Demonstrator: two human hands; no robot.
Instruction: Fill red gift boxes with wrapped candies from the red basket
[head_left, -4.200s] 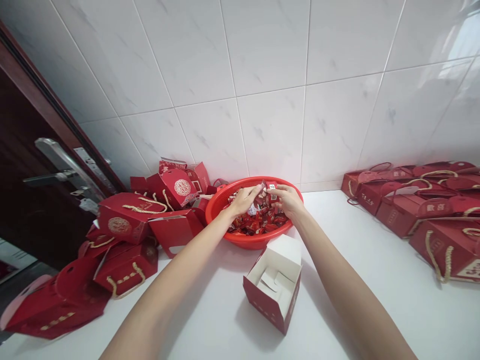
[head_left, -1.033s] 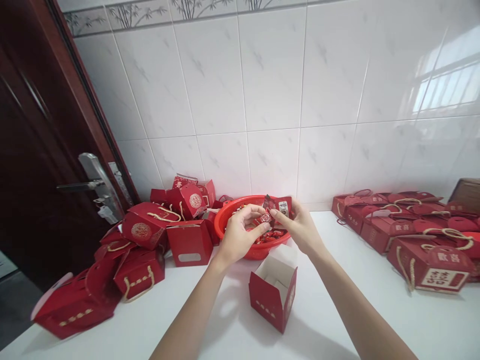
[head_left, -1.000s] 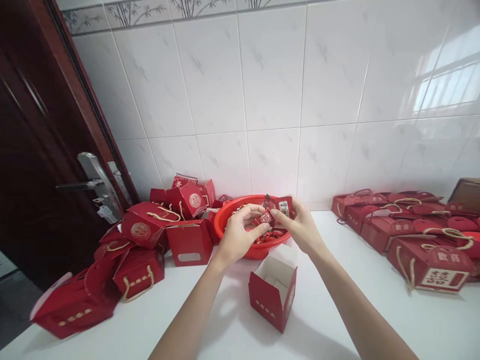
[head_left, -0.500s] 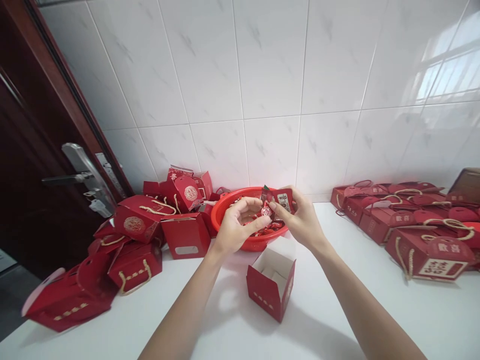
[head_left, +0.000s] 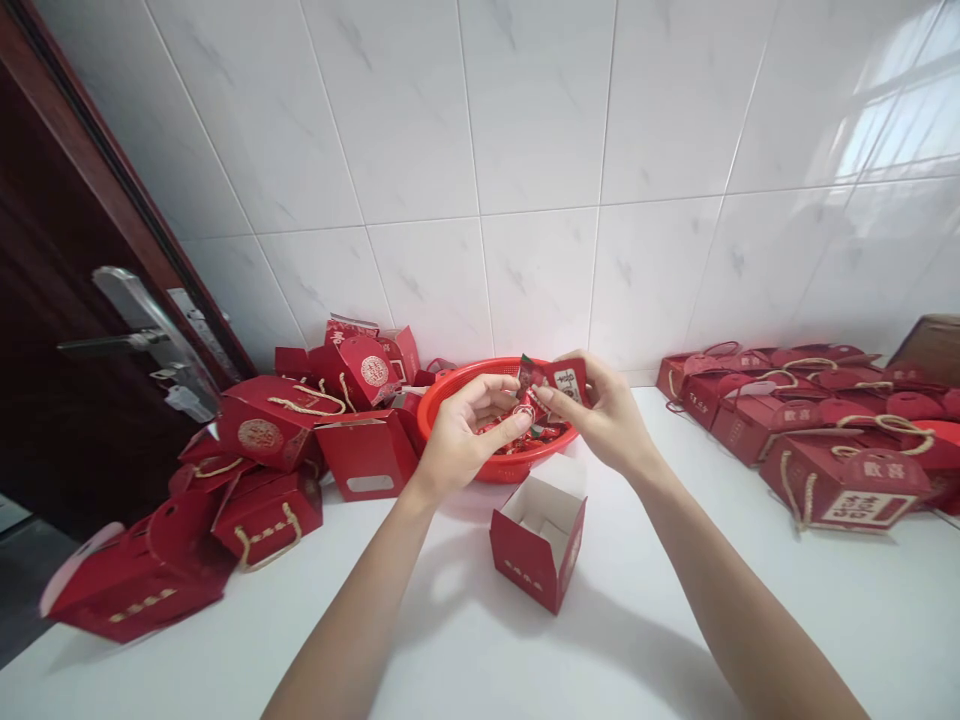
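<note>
Has just brought both hands up from down among the sweets (head_left: 551, 433) and now has them raised in front of the red basket (head_left: 506, 468). Grips a flat red packet (head_left: 568, 380) with a white label in the right hand (head_left: 611, 415), with a dark wrapper (head_left: 531, 370) and a small red sweet (head_left: 526, 405) bunched up by the thumb. Curls the left hand (head_left: 461, 435) close to the small red sweet, thumb tip at its edge; cannot tell if really pinching it. So seems done with reaching in, and busy with the things picked out. Has not let go of the packet. Leaves the open box (head_left: 521, 560) in the same spot on the worktop (head_left: 480, 660), just in front of the basket, with white walls inside. Cannot see all of its bottom. Cannot see the middle of the basket well, behind the hands, nor the right fingers behind the packet. Cannot read the small, blurry print on the wrappers. Loses some of the red boxes (head_left: 795, 470) on the right at the edge of the view.
</note>
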